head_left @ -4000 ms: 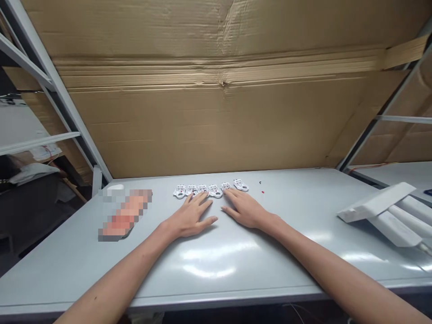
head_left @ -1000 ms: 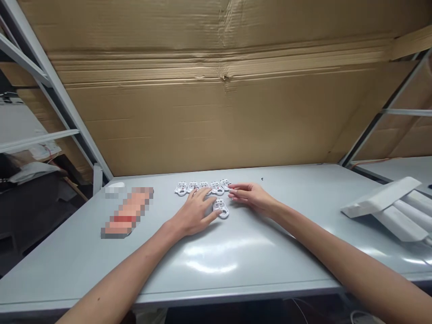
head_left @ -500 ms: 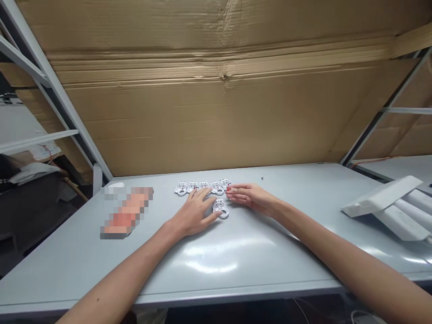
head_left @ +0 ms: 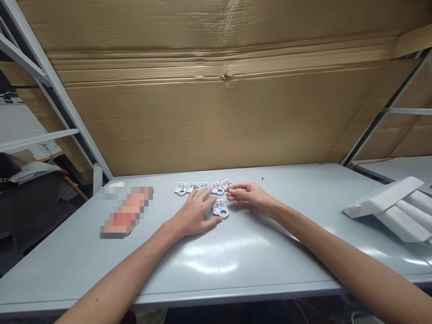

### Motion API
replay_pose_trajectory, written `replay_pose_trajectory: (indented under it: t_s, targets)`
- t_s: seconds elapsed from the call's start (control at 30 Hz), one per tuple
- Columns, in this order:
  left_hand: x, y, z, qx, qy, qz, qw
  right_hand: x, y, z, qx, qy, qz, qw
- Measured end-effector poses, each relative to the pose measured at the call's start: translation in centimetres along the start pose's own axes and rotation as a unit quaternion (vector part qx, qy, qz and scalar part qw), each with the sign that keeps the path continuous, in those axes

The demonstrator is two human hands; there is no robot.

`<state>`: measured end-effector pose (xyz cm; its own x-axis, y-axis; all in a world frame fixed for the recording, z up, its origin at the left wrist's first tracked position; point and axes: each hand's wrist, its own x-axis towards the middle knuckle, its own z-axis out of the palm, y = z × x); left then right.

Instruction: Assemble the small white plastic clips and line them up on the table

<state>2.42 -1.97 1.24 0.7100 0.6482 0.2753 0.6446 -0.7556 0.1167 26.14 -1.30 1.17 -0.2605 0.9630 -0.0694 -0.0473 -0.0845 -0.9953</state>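
Note:
Several white plastic parts (head_left: 193, 187), each with a round ring and small red and dark spots, lie in a row near the back of the table. A like white plastic part (head_left: 221, 209) lies alone in front of the row. My left hand (head_left: 194, 213) is open around its left side, with the thumb by its lower edge and the fingertips over the row's front. The fingers of my right hand (head_left: 249, 196) are pinched together at the row's rightmost white plastic part (head_left: 225, 183). They hide its lower right side.
A blurred orange-red shape (head_left: 127, 213) lies at the left, with a small white object (head_left: 114, 189) behind it. White foam-like blocks (head_left: 388, 200) rest at the right. A tiny dark bit (head_left: 262, 178) lies towards the back. Cardboard (head_left: 216, 121) walls the rear.
My right thumb and fingers have closed together at the rightmost part. My left thumb has shifted slightly down, off the lone part's ring. The white parts have not visibly moved.

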Motion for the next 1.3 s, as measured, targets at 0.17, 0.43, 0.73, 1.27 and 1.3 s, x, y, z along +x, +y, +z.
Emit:
replay_pose_trajectory:
  t_s: [0.17,0.43,0.73,1.27,1.3]
  targets:
    - [0.0,0.1,0.0,-0.001,0.001,0.0,1.0,0.1,0.1,0.3,-0.081,0.002,-0.05,0.995]
    - [0.1,0.1,0.1,-0.004,0.0,0.003,1.0,-0.5,0.6,1.4,-0.342,0.013,-0.258,0.904]
    - [0.1,0.0,0.1,-0.006,0.01,0.019,1.0,0.0,2.1,1.2,-0.444,-0.008,-0.308,0.841]
    - [0.2,-0.6,0.5,0.018,0.031,0.003,0.999,-0.9,0.2,0.6,-0.457,-0.071,-0.313,0.83]
    - [0.2,-0.6,0.5,0.018,0.029,0.005,0.999,-1.0,0.3,0.6,-0.463,-0.077,-0.312,0.826]
